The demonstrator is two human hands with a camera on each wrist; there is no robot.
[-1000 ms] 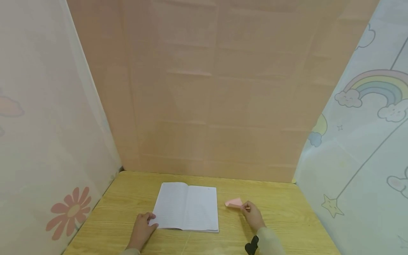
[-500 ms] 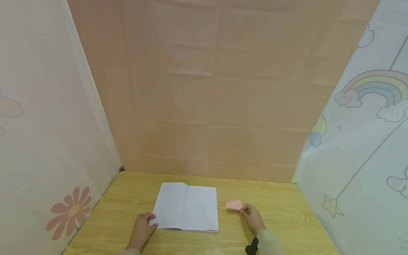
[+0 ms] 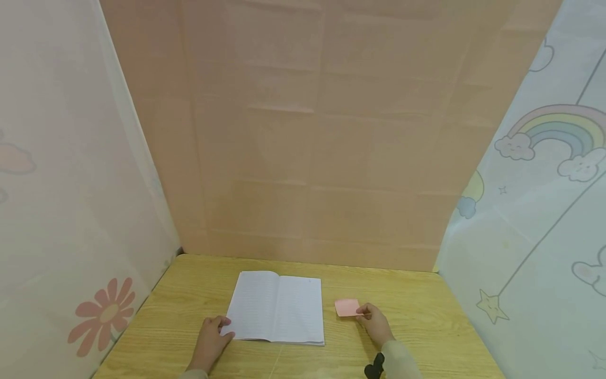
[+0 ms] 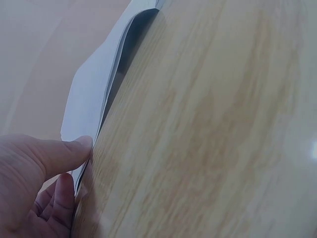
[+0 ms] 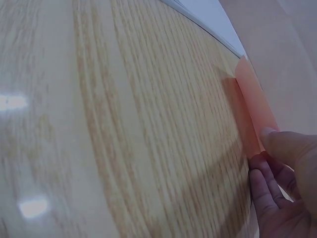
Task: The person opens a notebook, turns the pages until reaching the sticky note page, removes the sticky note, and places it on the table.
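An open notebook (image 3: 298, 310) with lined white pages lies on the wooden table. At its lower left corner my left hand (image 3: 211, 342) grips the edge, and the left wrist view shows the thumb (image 4: 79, 148) on the page (image 4: 91, 94) with curled fingers beside and partly behind the edge. To the right of the notebook, my right hand (image 3: 375, 322) pinches a pink sticky note (image 3: 346, 308) by its right edge, between thumb and fingers. In the right wrist view the note (image 5: 255, 96) is bent and stands slightly off the tabletop, casting a shadow.
The wooden table (image 3: 402, 289) ends at a tan paper backdrop (image 3: 307, 158) behind. Pale printed sheets (image 3: 535, 221) hang at both sides. A black object (image 3: 374, 366) sits at the right sleeve.
The pink sticky note has tilted and come down a little, so more of its face shows to the head camera. The left hand and the notebook stay where they were.
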